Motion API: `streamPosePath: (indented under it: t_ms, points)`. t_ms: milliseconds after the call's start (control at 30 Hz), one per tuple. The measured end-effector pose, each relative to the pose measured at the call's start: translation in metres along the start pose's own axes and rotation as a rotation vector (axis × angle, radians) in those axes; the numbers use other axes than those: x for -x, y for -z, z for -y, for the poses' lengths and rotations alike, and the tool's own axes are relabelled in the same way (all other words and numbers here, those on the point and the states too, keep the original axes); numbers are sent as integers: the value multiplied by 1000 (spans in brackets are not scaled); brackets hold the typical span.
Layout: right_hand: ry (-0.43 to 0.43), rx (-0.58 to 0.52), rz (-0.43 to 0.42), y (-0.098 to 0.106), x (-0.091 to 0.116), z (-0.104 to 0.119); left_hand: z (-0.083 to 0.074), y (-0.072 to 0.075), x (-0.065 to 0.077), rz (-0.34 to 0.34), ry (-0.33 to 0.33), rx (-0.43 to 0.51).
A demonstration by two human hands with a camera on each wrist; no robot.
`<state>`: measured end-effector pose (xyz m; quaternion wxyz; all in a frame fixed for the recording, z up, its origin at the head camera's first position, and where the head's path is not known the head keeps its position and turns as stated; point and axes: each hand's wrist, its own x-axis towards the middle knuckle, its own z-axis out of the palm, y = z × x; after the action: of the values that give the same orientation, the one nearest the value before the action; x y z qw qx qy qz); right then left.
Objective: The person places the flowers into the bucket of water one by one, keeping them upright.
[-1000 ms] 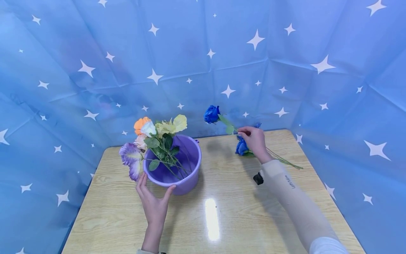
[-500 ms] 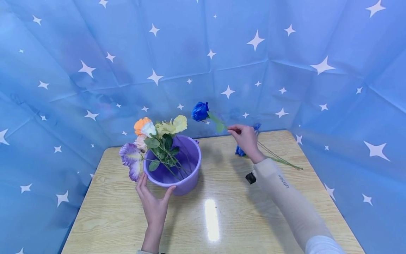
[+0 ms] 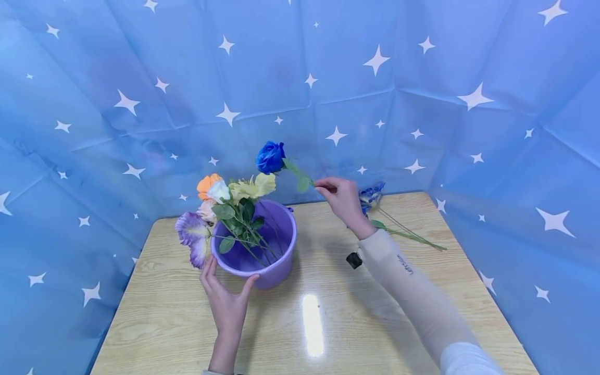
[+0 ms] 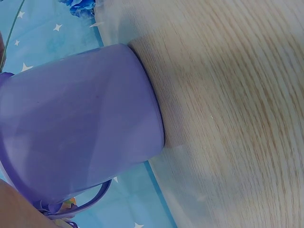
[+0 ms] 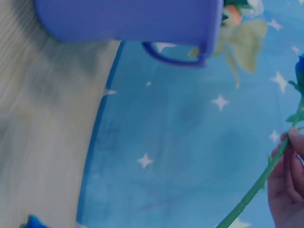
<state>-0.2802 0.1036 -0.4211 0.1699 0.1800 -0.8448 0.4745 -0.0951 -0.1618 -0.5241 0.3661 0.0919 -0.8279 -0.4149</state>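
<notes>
My right hand (image 3: 341,200) pinches the green stem of a blue rose (image 3: 270,157), with the bloom pointing up and left, beyond the bucket's right rim. In the right wrist view, the rose's thorny stem (image 5: 259,184) runs down past the fingertips. A purple bucket (image 3: 279,273) stands on the table. My left hand (image 3: 227,306) holds its near side, fingers at the left of the rim and thumb at the front. Leaning left inside the bucket are several artificial flowers: yellow (image 3: 255,186), orange (image 3: 209,184), white (image 3: 218,191), pale pink and purple-white (image 3: 193,232).
More blue flowers (image 3: 372,195) lie at the table's back right, partly behind my right wrist, their stems (image 3: 417,238) reaching toward the right edge. A blue cloth (image 3: 337,78) with white stars hangs around the wooden table (image 3: 154,317). The bucket's handle (image 5: 171,59) hangs on its side.
My right hand has carried the blue rose left toward the bucket, uncovering more of the blue flowers behind it. My left hand and the bucket have stayed in place.
</notes>
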Motion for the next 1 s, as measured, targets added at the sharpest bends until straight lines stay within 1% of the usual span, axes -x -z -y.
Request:
streamPosePath:
  t_ms: [233,400,467,633,1000]
  points:
    - [11,-57,27,-13,-10,28,-1,0,0,-15,-23,16]
    - [70,-96,20,-24,-17,50,-2,0,0,-23,-33,20]
    - [94,-129,21,-29,-19,59,-2,0,0,-25,-35,22]
    - [133,-197,43,-41,-24,80,-1,0,0,-19,-21,23]
    - [194,-277,77,-58,-34,132,2,-1,0,-15,-4,14]
